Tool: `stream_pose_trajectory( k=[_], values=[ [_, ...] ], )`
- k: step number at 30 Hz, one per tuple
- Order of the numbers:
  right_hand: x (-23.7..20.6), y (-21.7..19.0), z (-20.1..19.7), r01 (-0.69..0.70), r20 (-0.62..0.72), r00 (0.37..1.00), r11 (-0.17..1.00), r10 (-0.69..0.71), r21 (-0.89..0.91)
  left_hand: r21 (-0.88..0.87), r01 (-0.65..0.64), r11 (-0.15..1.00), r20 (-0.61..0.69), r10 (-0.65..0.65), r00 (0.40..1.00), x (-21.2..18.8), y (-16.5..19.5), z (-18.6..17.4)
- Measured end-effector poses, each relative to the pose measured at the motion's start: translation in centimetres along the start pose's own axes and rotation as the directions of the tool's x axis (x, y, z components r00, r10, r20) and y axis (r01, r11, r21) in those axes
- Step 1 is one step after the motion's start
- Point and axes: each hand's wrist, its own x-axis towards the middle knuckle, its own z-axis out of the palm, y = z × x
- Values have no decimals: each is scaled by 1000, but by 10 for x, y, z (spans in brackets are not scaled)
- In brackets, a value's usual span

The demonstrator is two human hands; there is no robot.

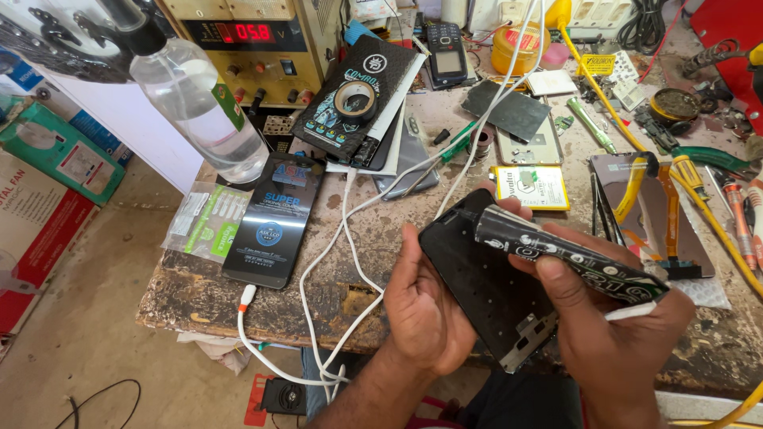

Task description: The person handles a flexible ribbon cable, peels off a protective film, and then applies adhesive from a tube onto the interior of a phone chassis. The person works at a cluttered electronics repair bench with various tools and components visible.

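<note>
My left hand [425, 306] grips a black phone frame [477, 282] by its lower left edge and holds it tilted above the front of the workbench. My right hand [612, 314] is closed around a black glue tube with white markings [572, 258]. The tube lies across the upper right part of the frame, its nozzle end near the frame's top edge. Both hands sit close together over the bench's front edge.
The worn workbench [199, 294] carries a clear spray bottle [199, 103], a black screen-protector pack [274, 218], white cables [334, 238], a tape roll [355, 99], a power supply [238, 48], a battery [530, 187], a keypad phone [447, 52], screwdrivers [735, 214] and phone parts [660, 214].
</note>
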Motion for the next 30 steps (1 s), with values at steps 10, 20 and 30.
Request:
stream_pose_trajectory(
  k=[10, 20, 30],
  values=[
    [8, -11, 3, -74, -33, 997, 997, 74, -5, 3, 2, 1000, -10, -2, 1000, -1, 0, 0],
    [7, 3, -6, 17, -13, 1000, 1000, -17, 7, -26, -33, 999, -42, 32, 999, -2, -3, -10],
    [5, 6, -8, 22, -36, 999, 1000, -21, 21, -24, -21, 1000, -79, 19, 997, -2, -5, -9]
  ],
)
